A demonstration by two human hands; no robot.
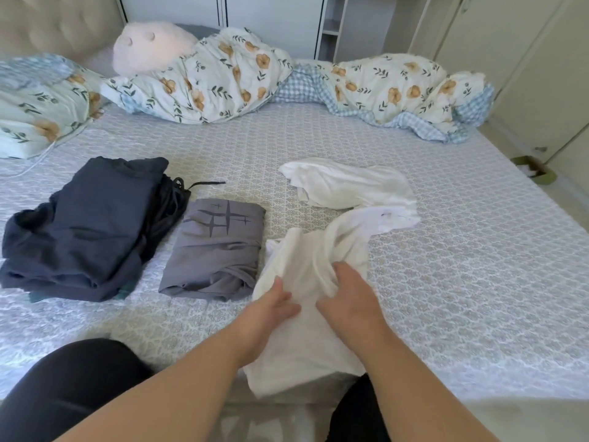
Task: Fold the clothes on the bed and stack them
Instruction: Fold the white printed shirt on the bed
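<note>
White cotton garment (306, 314), nearest item, rumpled at the bed's (462, 282) near edge between my knees. Left hand (271, 309): fingers straight, pressing flat on its left side. Right hand (347, 298): fingers curled into the cloth, grasping a bunch of it. Grey folded shirt (216, 247) with dark star print, just beside on the left. Navy folded stack (86, 228), further left, black drawstring trailing. Second white garment (347, 186), unfolded, beyond. Floral duvet (223, 78) and pink plush toy (153, 46) along the far side.
</note>
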